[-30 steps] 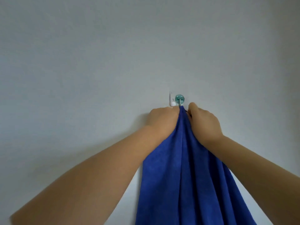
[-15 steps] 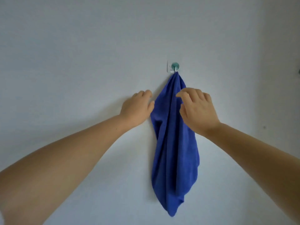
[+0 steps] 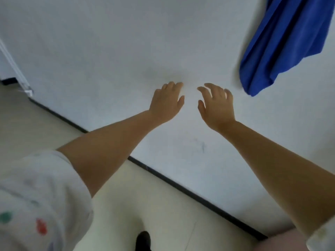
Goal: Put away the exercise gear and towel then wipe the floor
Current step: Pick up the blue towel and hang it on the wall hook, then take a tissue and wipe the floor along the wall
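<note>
**Blue towel on the wall, both hands free**

The blue towel (image 3: 282, 42) hangs against the white wall (image 3: 108, 42) in the upper right corner of the view. Its top goes out of the picture, so what carries it cannot be seen. The cloth falls in long folds, and its lowest corner points down toward the right hand. The towel touches no hand.

The right hand (image 3: 216, 105) is below and to the left of the towel, near it but apart from it. Its back faces the camera, and the fingers (image 3: 211, 87) are spread and only lightly bent. It holds nothing. The left hand (image 3: 167, 102) is just beside it, with a small gap of bare wall between the two. Its fingers are relaxed and almost straight, and it also holds nothing. Whether the fingertips touch the wall I cannot tell.

Both forearms are bare and reach up from the bottom of the view. A white sleeve (image 3: 36, 196) with blurred green and red spots covers the left upper arm.

Below the hands, a dark baseboard (image 3: 181, 187) runs diagonally where the wall meets the pale floor (image 3: 136, 205). A dark shoe tip (image 3: 143, 240) shows at the bottom edge. At the far left, a white frame edge (image 3: 16, 69) stands beside the wall.
</note>
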{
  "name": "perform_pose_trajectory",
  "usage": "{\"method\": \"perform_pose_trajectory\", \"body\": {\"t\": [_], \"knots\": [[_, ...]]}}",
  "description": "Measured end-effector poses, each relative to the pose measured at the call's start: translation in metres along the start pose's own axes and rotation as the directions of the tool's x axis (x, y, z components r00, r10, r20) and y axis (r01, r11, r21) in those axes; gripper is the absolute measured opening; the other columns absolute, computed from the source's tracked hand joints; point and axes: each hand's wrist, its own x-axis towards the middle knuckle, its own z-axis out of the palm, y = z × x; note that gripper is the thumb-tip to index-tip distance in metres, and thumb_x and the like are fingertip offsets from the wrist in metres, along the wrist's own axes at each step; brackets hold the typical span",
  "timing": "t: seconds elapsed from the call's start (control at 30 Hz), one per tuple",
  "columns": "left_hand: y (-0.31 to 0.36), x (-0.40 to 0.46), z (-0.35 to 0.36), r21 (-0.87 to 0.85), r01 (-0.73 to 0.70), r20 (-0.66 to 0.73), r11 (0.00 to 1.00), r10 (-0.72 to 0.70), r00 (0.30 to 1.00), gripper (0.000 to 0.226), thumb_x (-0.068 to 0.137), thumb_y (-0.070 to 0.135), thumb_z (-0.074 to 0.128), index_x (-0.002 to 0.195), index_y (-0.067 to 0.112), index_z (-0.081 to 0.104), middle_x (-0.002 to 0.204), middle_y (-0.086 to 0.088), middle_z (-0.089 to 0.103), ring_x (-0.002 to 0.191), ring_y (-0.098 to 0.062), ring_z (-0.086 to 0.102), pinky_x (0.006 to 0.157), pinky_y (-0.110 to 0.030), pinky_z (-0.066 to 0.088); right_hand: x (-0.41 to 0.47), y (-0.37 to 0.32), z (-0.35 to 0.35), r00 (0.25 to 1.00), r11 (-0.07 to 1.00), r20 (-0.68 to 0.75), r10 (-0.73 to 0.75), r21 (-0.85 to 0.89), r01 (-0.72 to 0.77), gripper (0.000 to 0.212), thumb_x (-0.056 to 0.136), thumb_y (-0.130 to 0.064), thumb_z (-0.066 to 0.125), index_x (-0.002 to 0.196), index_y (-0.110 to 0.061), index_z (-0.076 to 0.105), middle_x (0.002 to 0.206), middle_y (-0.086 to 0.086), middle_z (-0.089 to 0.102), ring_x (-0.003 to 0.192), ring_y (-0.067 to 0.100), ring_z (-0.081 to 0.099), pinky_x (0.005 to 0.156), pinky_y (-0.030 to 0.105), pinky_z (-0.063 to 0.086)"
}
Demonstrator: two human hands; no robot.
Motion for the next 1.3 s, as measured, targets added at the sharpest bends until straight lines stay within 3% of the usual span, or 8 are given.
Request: {"method": "perform_pose_trajectory", "body": {"t": [0.1,0.2,0.4,0.57,0.67,0.97,1.1,1.3], "knots": [[-0.005,-0.107,0.028,-0.019,0.155,0.126,0.988,-0.151,0.980,0.042,0.097,0.031,0.039,0.134,0.011,0.045,0.122,-0.011,0.057,0.108,-0.029,0.056,0.090,-0.042,0.045,-0.080,-0.042,0.037,0.982,0.997,0.187,-0.032,0.080,0.017,0.044,0.095,-0.033,0.035,0.133,-0.018,0.049,0.140,0.009,0.049,0.128,0.027,0.047,0.106,0.053,0.031],[-0.001,-0.215,0.039,0.002,0.334,0.302,0.943,-0.319,0.899,0.042,0.098,0.030,0.041,0.136,0.012,0.041,0.122,-0.010,0.055,0.109,-0.027,0.053,0.092,-0.040,0.043,-0.155,-0.086,0.063,0.868,0.987,0.493,-0.057,0.160,-0.027,0.047,0.100,-0.035,0.035,0.145,-0.023,0.032,0.154,0.005,0.028,0.141,0.023,0.026,0.115,0.051,0.014],[-0.002,-0.431,0.015,0.190,0.663,0.487,0.724,-0.656,0.577,0.044,0.098,0.033,0.037,0.138,0.015,0.036,0.126,-0.011,0.050,0.113,-0.027,0.049,0.095,-0.041,0.038,-0.278,-0.200,0.070,0.634,0.952,0.728,-0.260,0.302,0.043,0.051,0.101,-0.040,0.029,0.149,-0.027,0.020,0.158,0.003,0.017,0.145,0.023,0.017,0.118,0.052,0.007],[0.010,-0.577,-0.029,0.384,0.775,0.506,0.501,-0.817,0.277,0.049,0.099,0.039,0.032,0.143,0.018,0.029,0.133,-0.007,0.046,0.118,-0.024,0.046,0.099,-0.038,0.035,-0.361,-0.278,0.050,0.448,0.899,0.781,-0.434,0.408,0.160,0.052,0.101,-0.041,0.025,0.151,-0.029,0.015,0.159,0.000,0.011,0.147,0.020,0.009,0.119,0.050,0.003],[0.017,-0.648,-0.062,0.445,0.809,0.478,0.384,-0.866,0.148,0.052,0.099,0.041,0.029,0.146,0.019,0.023,0.139,-0.005,0.039,0.125,-0.022,0.040,0.106,-0.038,0.027,-0.403,-0.326,0.034,0.373,0.864,0.779,-0.503,0.446,0.234,0.052,0.101,-0.040,0.025,0.151,-0.028,0.012,0.160,0.001,0.010,0.147,0.019,0.008,0.118,0.050,0.004],[0.005,-0.825,-0.188,0.488,0.868,0.288,0.092,-0.956,-0.060,0.054,0.099,0.042,0.029,0.147,0.020,0.019,0.145,-0.005,0.031,0.133,-0.021,0.034,0.112,-0.039,0.022,-0.496,-0.512,-0.020,0.212,0.761,0.745,-0.632,0.545,0.351,0.054,0.101,-0.042,0.025,0.151,-0.028,0.011,0.160,0.002,0.006,0.147,0.020,0.006,0.118,0.053,0.006],[-0.020,-0.870,-0.224,0.472,0.882,0.217,-0.013,-0.967,-0.131,0.053,0.099,0.041,0.033,0.146,0.019,0.023,0.144,-0.006,0.034,0.131,-0.023,0.035,0.110,-0.038,0.024,-0.506,-0.582,-0.038,0.205,0.708,0.692,-0.693,0.597,0.378,0.054,0.101,-0.042,0.025,0.151,-0.028,0.012,0.160,0.001,0.006,0.147,0.019,0.005,0.117,0.052,0.005],[-0.098,-0.864,-0.227,0.390,0.921,0.222,-0.019,-0.968,-0.114,0.051,0.099,0.041,0.031,0.144,0.018,0.024,0.143,-0.005,0.035,0.131,-0.022,0.035,0.111,-0.039,0.024,-0.471,-0.650,-0.015,0.219,0.715,0.704,-0.676,0.553,0.428,0.053,0.101,-0.041,0.022,0.151,-0.028,0.009,0.160,0.002,0.005,0.147,0.019,0.004,0.118,0.051,0.005]]}}
